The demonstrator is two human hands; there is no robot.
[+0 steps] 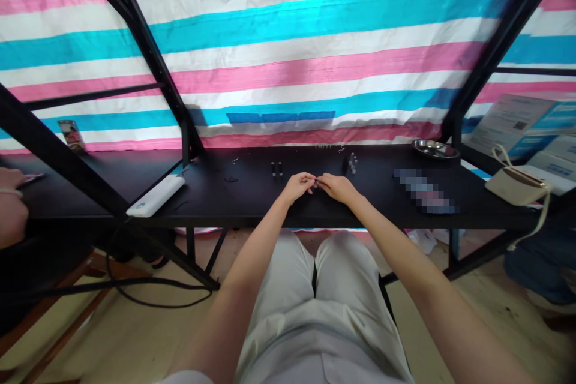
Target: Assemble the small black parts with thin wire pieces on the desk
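Both hands meet over the front part of the black table point(252, 198). My left hand point(297, 187) has its fingers pinched at a tiny dark piece point(316, 182), too small to name. From the other side, my right hand point(338, 188) closes its fingertips on the same piece. Two small dark cylinders with pale ends point(276, 169) stand just beyond my left hand. Behind my right hand is a cluster of small dark and pale cylinders point(351, 163). Thin dark scraps point(231, 179) lie to the left.
A white oblong case point(156, 196) lies left, near a black frame post point(155, 66). At right are a round metal dish point(435, 149), a blurred-out flat object point(425, 192) and a cream handbag point(516, 185). Small white bits point(323, 146) line the back edge. Another person's arm point(11, 207) shows far left.
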